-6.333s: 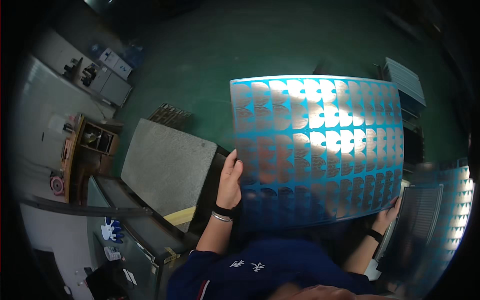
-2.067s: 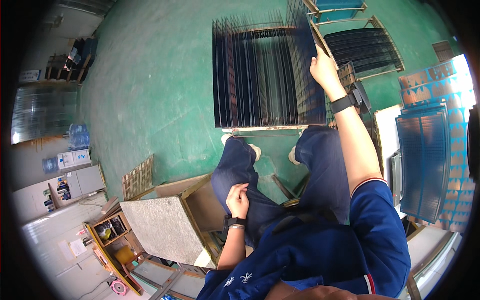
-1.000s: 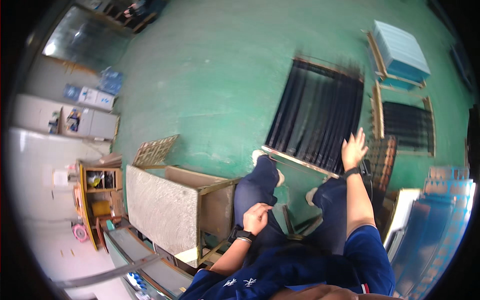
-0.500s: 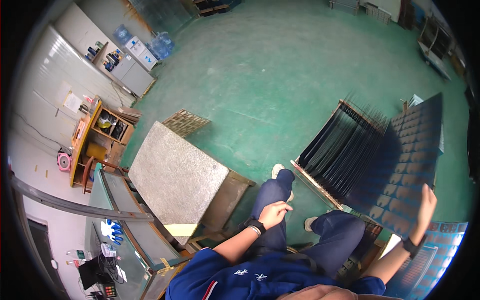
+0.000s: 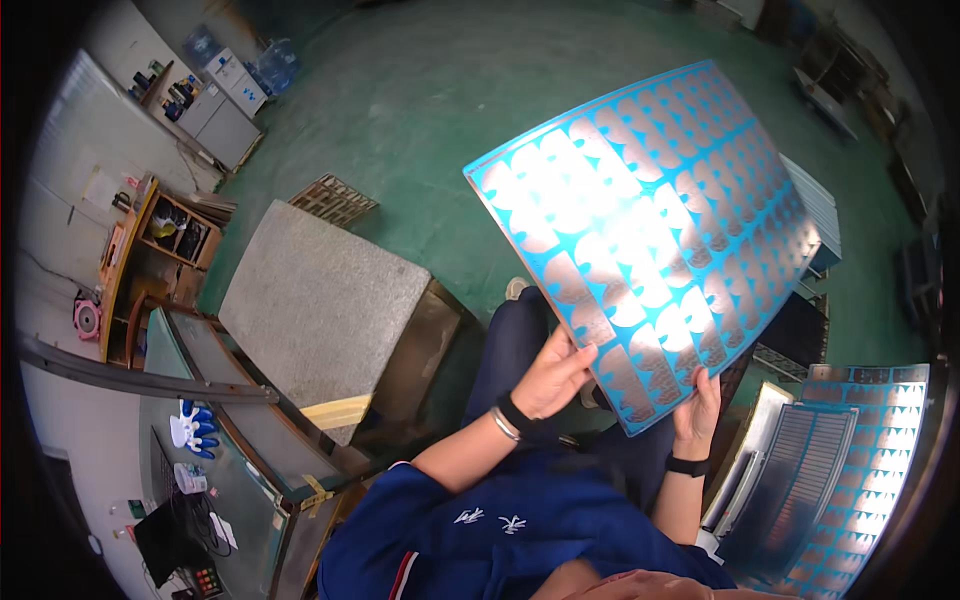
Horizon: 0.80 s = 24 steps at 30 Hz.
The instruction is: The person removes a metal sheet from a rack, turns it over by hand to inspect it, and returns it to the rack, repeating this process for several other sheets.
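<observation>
A large thin metal sheet (image 5: 655, 250) with rows of copper-coloured shapes on blue is tilted up in front of me. Its far-left part shines white with glare. My left hand (image 5: 553, 375) grips the sheet's left edge near the lower corner, thumb on top. With its fingers closed on the near edge, my right hand (image 5: 697, 410) holds the same sheet further right. Most of the floor beyond my knees is hidden behind it.
A grey stone-topped table (image 5: 325, 310) stands left of my legs. Another patterned sheet (image 5: 875, 450) rests at lower right beside a dark ribbed panel (image 5: 795, 480). A glass-topped desk (image 5: 245, 500) with a blue-and-white glove (image 5: 193, 428) is at lower left.
The patterned sheet, earlier standing beside the rack at right, is now in front of me in both hands. My left hand has come off my knee area; my right has moved inward.
</observation>
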Tool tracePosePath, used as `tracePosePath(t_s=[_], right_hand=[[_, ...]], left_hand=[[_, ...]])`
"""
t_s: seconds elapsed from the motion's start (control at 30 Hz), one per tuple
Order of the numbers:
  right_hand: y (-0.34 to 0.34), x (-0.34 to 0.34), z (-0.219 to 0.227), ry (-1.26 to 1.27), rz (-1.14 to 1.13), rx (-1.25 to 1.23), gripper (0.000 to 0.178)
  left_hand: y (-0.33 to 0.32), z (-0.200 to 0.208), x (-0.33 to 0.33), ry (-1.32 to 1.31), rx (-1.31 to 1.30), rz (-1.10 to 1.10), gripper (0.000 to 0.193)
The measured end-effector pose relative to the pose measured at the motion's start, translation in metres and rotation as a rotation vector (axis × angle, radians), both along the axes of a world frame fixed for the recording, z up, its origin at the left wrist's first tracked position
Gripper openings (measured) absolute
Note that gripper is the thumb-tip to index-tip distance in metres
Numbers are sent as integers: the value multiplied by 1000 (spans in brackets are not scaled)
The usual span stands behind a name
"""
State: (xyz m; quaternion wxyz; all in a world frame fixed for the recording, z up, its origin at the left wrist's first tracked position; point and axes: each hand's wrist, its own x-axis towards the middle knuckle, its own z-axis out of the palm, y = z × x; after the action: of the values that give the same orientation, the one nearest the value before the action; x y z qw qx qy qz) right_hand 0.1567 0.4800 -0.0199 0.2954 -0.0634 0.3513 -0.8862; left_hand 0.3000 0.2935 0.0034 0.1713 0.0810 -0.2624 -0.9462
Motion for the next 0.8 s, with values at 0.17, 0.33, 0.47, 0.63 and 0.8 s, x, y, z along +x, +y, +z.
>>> tracePosePath(t_s=[0.17,0.33,0.47,0.63,0.8], right_hand=[[13,-43,-19,-101,-2,-159,35],[74,-105,-17,50,-289,-169,44],[109,-115,-3,89,-313,-116,44],[87,-83,34,134,-452,265,44],[88,-70,43,210,-405,406,44]], left_hand=[[-37,-3,55,-95,-133,83,55],[-64,-18,95,-195,-192,270,46],[-75,-32,105,-192,-167,359,37],[-78,-36,105,-477,-278,487,27],[-83,-38,109,-590,-360,527,29]])
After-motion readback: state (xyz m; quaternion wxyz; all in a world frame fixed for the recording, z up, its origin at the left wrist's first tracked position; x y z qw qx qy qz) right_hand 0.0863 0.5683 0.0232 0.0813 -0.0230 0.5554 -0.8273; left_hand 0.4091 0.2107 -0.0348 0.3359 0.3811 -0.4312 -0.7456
